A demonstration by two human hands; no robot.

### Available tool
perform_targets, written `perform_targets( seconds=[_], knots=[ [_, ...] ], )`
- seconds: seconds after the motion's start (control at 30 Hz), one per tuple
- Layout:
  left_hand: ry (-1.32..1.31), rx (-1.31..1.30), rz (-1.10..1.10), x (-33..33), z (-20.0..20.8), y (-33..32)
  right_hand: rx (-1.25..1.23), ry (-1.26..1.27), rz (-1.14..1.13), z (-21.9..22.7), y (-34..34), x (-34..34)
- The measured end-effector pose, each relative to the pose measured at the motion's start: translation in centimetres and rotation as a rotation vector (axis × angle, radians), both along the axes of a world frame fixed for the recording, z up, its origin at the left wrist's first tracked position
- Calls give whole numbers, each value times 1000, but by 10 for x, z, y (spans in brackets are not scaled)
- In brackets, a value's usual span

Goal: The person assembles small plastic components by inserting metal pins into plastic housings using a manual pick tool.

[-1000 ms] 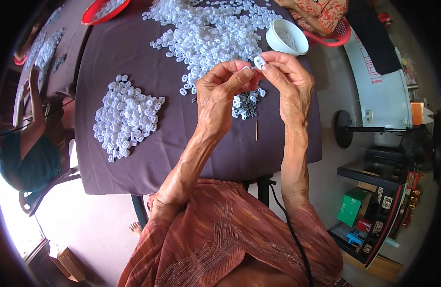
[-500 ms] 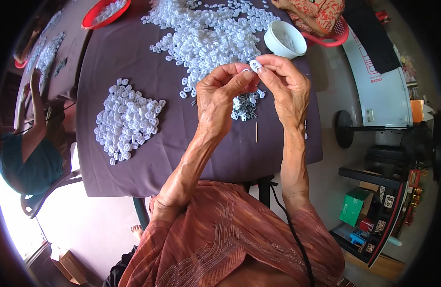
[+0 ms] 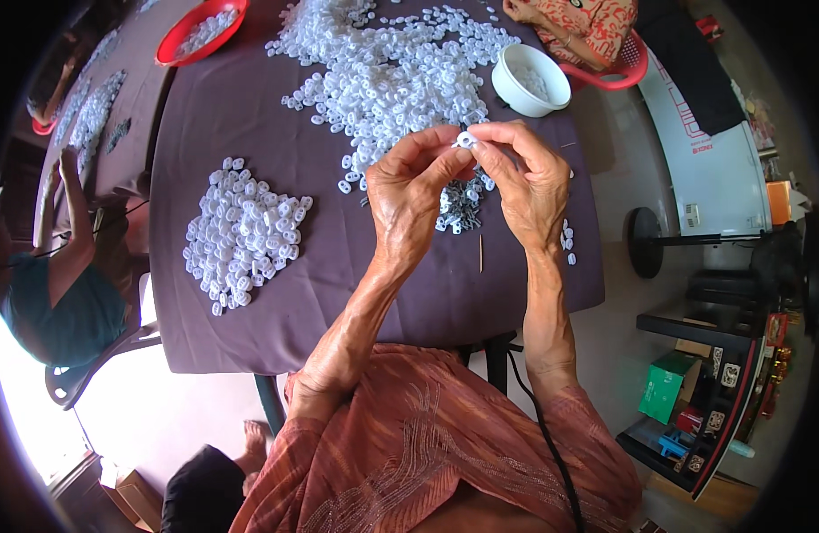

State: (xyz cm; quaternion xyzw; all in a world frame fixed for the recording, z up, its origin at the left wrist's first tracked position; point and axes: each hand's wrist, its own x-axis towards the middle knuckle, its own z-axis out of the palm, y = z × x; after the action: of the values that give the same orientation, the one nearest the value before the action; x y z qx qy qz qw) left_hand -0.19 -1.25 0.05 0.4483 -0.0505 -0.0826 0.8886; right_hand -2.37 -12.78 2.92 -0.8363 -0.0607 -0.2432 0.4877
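Above the table, my left hand [image 3: 414, 186] and my right hand [image 3: 529, 182] meet at the fingertips. Pinched between them is a small white oval plastic piece [image 3: 466, 139] with dark openings in its face. Thumbs and forefingers cover part of it, so I cannot tell whether a second part is in there. Just below the fingers lies a little heap of thin dark grey pieces [image 3: 461, 211]. A slim wooden stick [image 3: 481, 253] rests nearer to me. Beyond my hands spreads a large pile of similar white pieces [image 3: 400, 80].
A separate heap of white pieces [image 3: 245, 231] sits left on the dark tablecloth [image 3: 329, 258]. A white bowl [image 3: 538, 105] and red basin [image 3: 191, 58] hold pieces. Other people sit at the far right and left. A black shelf unit [image 3: 694, 333] stands at right.
The white piece has turned and dropped slightly between my fingertips, and my hands have come closer together. The view has shifted a little.
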Motion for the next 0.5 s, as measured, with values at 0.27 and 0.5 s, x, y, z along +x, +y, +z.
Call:
perform_targets(
  seconds=[0.27, 0.5],
  knots=[
    [106, -70, -101, 7, -10, 1, -107, -40, 11, -6, -4, 4],
    [188, -148, -166, 10, -16, 1, -412, -73, -18, -10, -3, 2]
  ],
)
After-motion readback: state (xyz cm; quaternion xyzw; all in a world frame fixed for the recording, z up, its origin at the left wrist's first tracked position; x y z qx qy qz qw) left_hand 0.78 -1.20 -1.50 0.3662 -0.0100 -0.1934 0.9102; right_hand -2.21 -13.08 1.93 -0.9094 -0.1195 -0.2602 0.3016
